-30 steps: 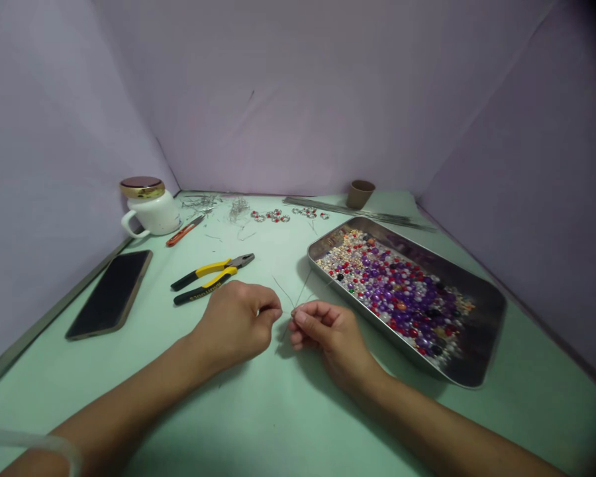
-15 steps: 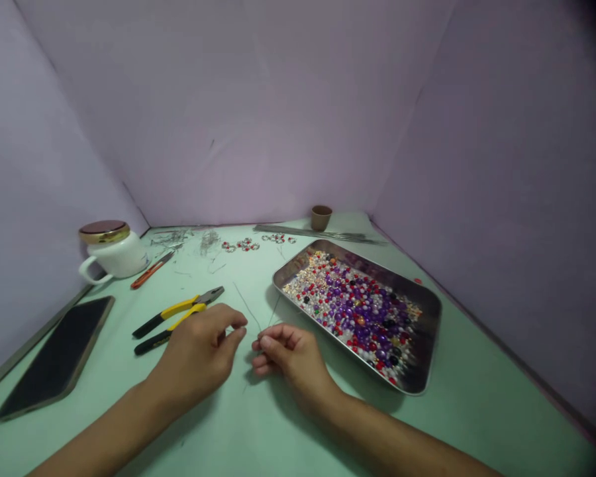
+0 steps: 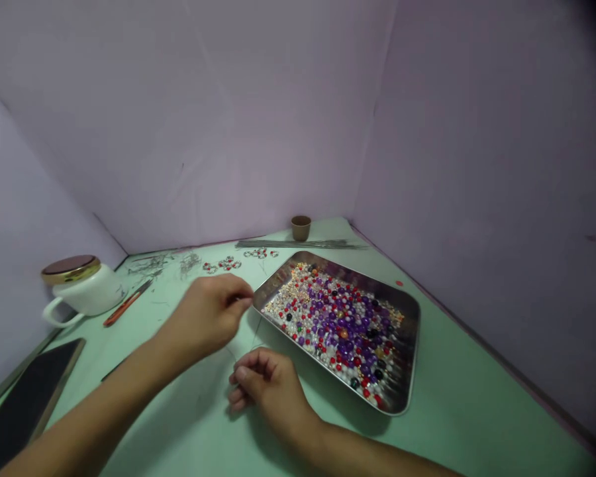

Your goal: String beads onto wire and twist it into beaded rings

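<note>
Toward two o'clock from the right hand [image 3: 273,381], a metal tray [image 3: 408,358] sat askew on the green table [image 3: 477,397], loaded with loose beads [image 3: 345,344]. Gold and pearly ones lay thickest at the tray's ten o'clock end, purple ones crowded its middle, and red ones were scattered throughout, with a few black and an orange one among them. Bare metal showed at its three o'clock end.

The right hand's thumb was pressed to its forefinger, pinching a thin wire [image 3: 232,354] whose strands rose from the fingertips; the other fingers were curled. At eleven o'clock, the left hand [image 3: 211,315] was raised beside the tray's near-left corner, thumb and forefinger tips almost meeting; whether they had hold of anything, or touched the rim, I could not tell.

Between twelve and one o'clock stood a brown cup [image 3: 300,230], upright, its contents hidden from view, with a bundle of rods [image 3: 298,244] lying just in front. Toward eleven o'clock lay beaded rings [image 3: 228,264] in red and silver, with wire scraps [image 3: 151,265] farther round. At ten o'clock a white mug [image 3: 92,295] wore a gold-rimmed lid [image 3: 72,267], so its inside was covered; an orange cutter [image 3: 128,303] lay beside it. A phone [image 3: 30,401] lay flat near nine o'clock.
</note>
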{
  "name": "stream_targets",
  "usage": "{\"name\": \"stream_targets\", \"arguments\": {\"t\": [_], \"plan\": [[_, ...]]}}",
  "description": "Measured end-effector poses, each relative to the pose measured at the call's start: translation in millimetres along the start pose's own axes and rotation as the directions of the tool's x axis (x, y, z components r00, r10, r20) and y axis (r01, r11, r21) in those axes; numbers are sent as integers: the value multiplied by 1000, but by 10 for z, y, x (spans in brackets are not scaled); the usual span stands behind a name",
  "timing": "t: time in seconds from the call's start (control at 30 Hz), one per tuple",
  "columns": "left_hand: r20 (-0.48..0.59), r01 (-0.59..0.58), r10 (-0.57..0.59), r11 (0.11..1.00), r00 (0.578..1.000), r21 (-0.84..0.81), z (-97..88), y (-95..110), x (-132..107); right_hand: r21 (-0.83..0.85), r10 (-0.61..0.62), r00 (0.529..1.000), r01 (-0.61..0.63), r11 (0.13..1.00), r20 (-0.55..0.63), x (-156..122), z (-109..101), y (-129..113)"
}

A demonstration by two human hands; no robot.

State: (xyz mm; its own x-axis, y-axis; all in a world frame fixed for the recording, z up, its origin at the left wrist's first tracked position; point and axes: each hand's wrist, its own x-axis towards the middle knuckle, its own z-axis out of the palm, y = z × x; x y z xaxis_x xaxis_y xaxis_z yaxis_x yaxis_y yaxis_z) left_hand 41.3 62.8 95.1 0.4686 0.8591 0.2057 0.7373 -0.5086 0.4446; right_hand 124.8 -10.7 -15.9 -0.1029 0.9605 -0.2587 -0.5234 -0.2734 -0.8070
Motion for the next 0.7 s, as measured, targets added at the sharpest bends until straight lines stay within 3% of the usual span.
{"name": "stream_targets", "arguments": {"t": [0.13,0.23,0.37,0.5,0.7], "plan": [[237,-134,109,987,965,93,382,61,396,-32,29,999,-29,999,-24,26,2,21],[297,-209,137,952,945,225,539,52,633,-35,64,997,-66,997,-52,47,17,34],[353,-254,170,944,920,210,721,11,854,-53,119,989,-125,991,-90,58,43,29],[367,-287,204,939,908,188,876,-52,955,-85,148,983,-157,984,-108,70,50,40],[502,-330,167,909,849,255,923,-63,944,-140,176,980,-188,972,-89,66,46,52]]}}
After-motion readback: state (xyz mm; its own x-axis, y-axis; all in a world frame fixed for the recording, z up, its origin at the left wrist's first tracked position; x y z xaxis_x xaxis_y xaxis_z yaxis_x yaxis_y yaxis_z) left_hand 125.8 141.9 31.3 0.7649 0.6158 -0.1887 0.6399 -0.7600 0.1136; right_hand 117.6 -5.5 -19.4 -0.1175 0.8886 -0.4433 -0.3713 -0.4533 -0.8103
